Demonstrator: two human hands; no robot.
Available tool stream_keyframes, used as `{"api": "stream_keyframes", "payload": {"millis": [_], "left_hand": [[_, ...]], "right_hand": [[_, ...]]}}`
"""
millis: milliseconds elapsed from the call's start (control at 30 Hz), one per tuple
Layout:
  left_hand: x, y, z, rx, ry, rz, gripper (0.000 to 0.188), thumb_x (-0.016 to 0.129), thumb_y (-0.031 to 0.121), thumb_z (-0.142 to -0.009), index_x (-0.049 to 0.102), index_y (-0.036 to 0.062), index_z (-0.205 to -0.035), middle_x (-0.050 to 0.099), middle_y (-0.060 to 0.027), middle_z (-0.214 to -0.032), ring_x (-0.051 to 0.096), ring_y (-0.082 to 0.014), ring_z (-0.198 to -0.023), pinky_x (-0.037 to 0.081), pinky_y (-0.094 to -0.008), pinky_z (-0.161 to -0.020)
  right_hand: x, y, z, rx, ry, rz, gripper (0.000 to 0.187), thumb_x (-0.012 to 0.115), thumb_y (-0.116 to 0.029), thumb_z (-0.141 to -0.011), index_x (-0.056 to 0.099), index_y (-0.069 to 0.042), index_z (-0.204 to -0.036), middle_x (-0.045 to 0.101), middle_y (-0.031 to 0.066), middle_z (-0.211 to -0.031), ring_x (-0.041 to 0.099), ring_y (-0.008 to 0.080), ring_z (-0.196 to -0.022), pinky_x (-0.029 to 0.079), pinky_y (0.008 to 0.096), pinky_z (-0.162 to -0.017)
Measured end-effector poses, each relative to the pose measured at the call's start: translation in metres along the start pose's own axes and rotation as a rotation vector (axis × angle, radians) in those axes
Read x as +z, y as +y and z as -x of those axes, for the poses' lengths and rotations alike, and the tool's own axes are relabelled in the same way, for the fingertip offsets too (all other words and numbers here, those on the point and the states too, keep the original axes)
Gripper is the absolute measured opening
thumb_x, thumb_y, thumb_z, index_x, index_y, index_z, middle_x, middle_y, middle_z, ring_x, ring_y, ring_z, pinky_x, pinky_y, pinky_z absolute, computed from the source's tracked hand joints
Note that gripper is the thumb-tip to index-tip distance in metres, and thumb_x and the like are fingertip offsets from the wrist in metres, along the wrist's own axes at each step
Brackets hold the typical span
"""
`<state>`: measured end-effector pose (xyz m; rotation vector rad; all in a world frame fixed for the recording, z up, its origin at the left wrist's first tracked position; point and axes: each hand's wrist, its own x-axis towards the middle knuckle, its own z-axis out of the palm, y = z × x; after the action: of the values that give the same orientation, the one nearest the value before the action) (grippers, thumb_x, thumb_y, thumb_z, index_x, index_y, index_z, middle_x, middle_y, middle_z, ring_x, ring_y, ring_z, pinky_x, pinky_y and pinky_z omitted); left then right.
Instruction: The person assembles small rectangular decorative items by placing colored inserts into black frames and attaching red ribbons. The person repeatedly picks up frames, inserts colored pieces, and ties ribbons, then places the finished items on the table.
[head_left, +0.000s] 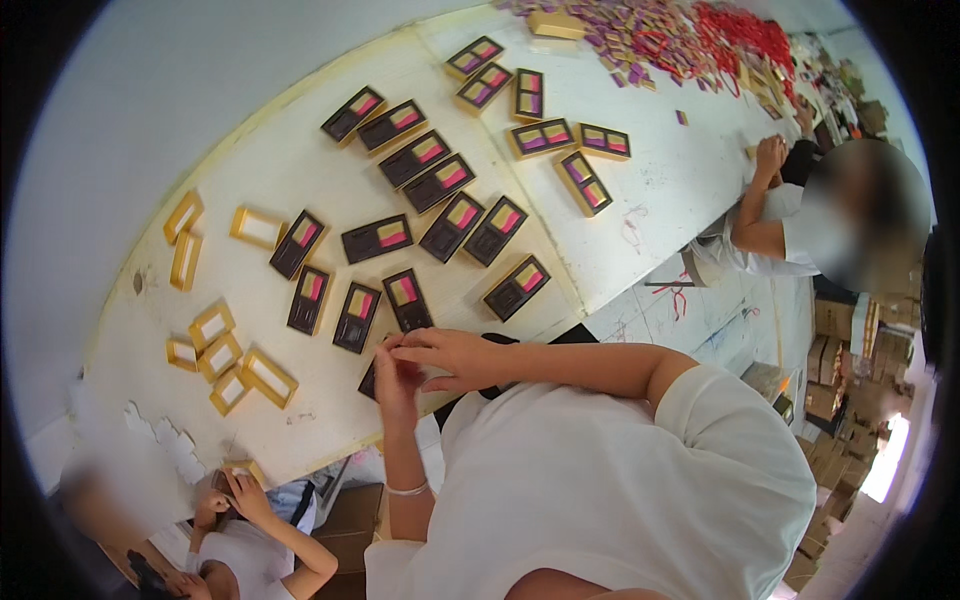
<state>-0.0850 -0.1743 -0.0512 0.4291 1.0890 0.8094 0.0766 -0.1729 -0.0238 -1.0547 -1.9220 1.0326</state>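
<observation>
1. From where I stand, the person's left hand (398, 378) and right hand (452, 357) meet at the near edge of the white worktop (345, 425), fingers bent.
2. A dark box (367, 383) shows beside the left hand, mostly hidden; I can't tell whether either grip is clamped on it.
3. Just beyond the fingers lies an open black box with gold and pink inserts (406, 300), among others like it.
4. Rectangular gold frames (270, 376) lie off to the left.
5. A red heap (745, 45) covers the far right end.
</observation>
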Motion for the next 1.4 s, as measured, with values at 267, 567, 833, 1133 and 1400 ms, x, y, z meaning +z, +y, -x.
{"api": "stream_keyframes", "payload": {"millis": [267, 567, 833, 1133, 1400], "left_hand": [[0.197, -0.024, -0.049, -0.285, -0.364, 0.314, 0.056, 0.03, 0.053, -0.09, 0.036, 0.0107, -0.126, 0.046, -0.0095, -0.118, 0.048, -0.0233, -0.108, 0.04, -0.0397, -0.09], [0.398, -0.082, -0.138, -0.428, -0.487, -0.037, 0.053, 0.033, 0.047, -0.091, 0.039, 0.005, -0.122, 0.048, -0.0161, -0.118, 0.048, -0.0277, -0.106, 0.039, -0.043, -0.091], [0.5, -0.078, -0.251, -0.511, -0.436, 0.255, 0.081, 0.045, 0.049, -0.085, -0.002, 0.0108, -0.139, 0.004, -0.0231, -0.141, 0.015, -0.0383, -0.13, 0.025, -0.0536, -0.101], [0.592, -0.085, -0.376, -0.564, -0.148, 0.397, 0.09, 0.045, 0.062, -0.078, -0.006, 0.021, -0.139, -0.003, -0.0215, -0.141, 0.001, -0.0386, -0.131, 0.01, -0.0579, -0.101], [0.627, -0.07, -0.416, -0.543, -0.272, 0.578, 0.06, 0.024, 0.06, -0.086, 0.035, 0.0166, -0.127, 0.037, -0.0082, -0.131, 0.032, -0.0291, -0.124, 0.022, -0.0567, -0.097]], "right_hand": [[-0.145, 0.057, 0.065, 0.442, 0.484, -0.39, 0.02, 0.058, -0.02, -0.082, 0.061, -0.003, -0.093, 0.059, 0.0037, -0.077, 0.053, 0.0131, -0.066, 0.043, 0.0274, -0.06], [-0.387, 0.269, 0.192, 0.788, 0.961, 0.045, 0.015, 0.055, -0.015, -0.08, 0.063, -0.002, -0.081, 0.061, 0.0075, -0.072, 0.054, 0.013, -0.064, 0.043, 0.0254, -0.059], [-0.563, 0.349, 0.156, 0.529, 0.706, 0.819, 0.035, 0.061, -0.021, -0.076, 0.056, -0.008, -0.108, 0.051, 0.0166, -0.112, 0.05, 0.0334, -0.098, 0.044, 0.038, -0.078], [-0.61, 0.418, -0.001, 0.651, 0.465, 1.051, 0.055, 0.048, -0.051, -0.079, 0.048, -0.016, -0.122, 0.039, 0.0175, -0.126, 0.038, 0.0341, -0.114, 0.038, 0.0482, -0.083], [-0.56, 0.401, 0.013, 0.564, 0.588, 0.95, 0.04, 0.056, -0.042, -0.077, 0.058, -0.013, -0.104, 0.047, 0.0145, -0.113, 0.047, 0.033, -0.098, 0.039, 0.0431, -0.075]]}}
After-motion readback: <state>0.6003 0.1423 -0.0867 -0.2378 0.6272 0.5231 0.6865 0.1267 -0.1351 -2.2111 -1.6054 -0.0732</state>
